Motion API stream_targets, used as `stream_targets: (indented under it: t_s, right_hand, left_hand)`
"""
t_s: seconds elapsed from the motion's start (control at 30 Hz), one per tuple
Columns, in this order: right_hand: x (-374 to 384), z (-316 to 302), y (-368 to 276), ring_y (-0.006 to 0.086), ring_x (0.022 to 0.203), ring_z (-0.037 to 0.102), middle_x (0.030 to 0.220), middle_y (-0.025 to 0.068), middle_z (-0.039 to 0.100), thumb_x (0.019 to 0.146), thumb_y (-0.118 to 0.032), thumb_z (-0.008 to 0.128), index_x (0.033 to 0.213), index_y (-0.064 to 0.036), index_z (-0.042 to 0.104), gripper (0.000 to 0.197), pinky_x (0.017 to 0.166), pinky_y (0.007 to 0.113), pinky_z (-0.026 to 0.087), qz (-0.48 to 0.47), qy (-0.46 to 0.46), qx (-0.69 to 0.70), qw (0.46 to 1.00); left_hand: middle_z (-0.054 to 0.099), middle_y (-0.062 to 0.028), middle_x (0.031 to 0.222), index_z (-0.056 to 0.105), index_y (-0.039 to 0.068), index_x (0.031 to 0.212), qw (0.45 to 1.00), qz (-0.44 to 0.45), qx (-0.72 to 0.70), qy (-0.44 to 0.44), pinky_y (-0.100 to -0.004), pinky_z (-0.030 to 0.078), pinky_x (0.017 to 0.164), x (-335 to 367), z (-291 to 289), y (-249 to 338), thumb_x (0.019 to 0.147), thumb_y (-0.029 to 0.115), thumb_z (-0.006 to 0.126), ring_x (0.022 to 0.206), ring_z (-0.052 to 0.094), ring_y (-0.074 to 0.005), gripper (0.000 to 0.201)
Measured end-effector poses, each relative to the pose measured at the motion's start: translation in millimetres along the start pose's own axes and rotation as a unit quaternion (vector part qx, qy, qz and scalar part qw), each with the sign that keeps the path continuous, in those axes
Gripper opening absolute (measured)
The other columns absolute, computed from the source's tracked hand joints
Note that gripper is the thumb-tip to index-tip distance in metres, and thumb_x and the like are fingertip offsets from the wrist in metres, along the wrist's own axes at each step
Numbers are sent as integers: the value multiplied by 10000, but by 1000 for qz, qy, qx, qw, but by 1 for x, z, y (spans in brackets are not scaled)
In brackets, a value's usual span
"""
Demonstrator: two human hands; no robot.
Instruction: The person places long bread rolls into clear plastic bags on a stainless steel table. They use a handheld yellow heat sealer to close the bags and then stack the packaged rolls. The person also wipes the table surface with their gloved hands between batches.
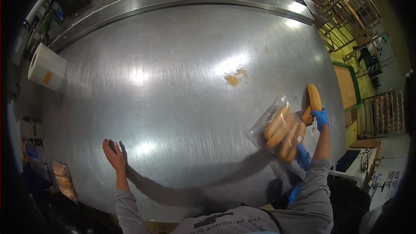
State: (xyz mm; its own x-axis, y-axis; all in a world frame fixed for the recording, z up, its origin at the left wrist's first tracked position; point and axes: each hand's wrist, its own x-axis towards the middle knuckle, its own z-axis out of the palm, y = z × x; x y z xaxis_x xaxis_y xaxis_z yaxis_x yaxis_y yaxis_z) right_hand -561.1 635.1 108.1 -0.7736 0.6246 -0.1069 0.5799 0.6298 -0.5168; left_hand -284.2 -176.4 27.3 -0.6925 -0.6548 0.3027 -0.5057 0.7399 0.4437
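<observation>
My left hand (114, 157), bare, is closed around a small dark object (112, 145) above the left part of the metal table. I cannot make out its kind. On the right, my right hand (321, 118), in a blue glove, grips the lower end of a baguette (314, 96). Another bread piece (307, 116) lies against that hand. Just left of it, a clear plastic bag (257, 132) holds several baguettes (277, 122). A second blue glove shape (303, 157) touches the bag's near side, partly behind my right forearm; whose it is, I cannot tell.
The steel table (182, 82) has a raised ledge (195, 3) along its far side. Crumbs (234, 78) are scattered right of the middle. A large white roll (47, 66) stands far left; bagged buns (64, 181) lie near left. Bread racks (338, 4) stand beyond the right edge.
</observation>
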Motion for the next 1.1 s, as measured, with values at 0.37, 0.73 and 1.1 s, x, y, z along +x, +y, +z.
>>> stream_targets:
  t_s: [0.37, 0.73, 1.1]
  right_hand:
    - [-304, 190, -222, 439, 1349, 22, 1457, 270, 64, 809, -602, 472, 1425, -23, 111, 919, 1092, 506, 33, -487, -76, -138, 859]
    - [-166, 243, -287, 481, 1323, 103, 1488, 152, 109, 802, -625, 413, 1446, -203, 141, 817, 1053, 574, 132, -176, 167, -182, 953]
    - [-24, 256, -279, 447, 1313, 200, 1438, 122, 294, 884, -489, 342, 1375, -277, 348, 535, 1062, 562, 124, -226, 166, -250, 927]
  left_hand:
    - [440, -222, 1270, 485, -49, 1131, 1000, -1, 5, 12, -420, 351, 979, 2, -4, 7, 890, 223, 483, 1157, 437, -378, 364]
    - [445, -233, 1260, 495, -48, 1107, 1000, -4, 1, 7, -428, 333, 993, 2, -6, 3, 879, 205, 481, 1163, 430, -388, 341]
    - [430, -209, 1274, 477, -32, 1134, 1000, -17, 18, -11, -410, 310, 1011, -1, -8, 9, 899, 202, 455, 1191, 408, -358, 333]
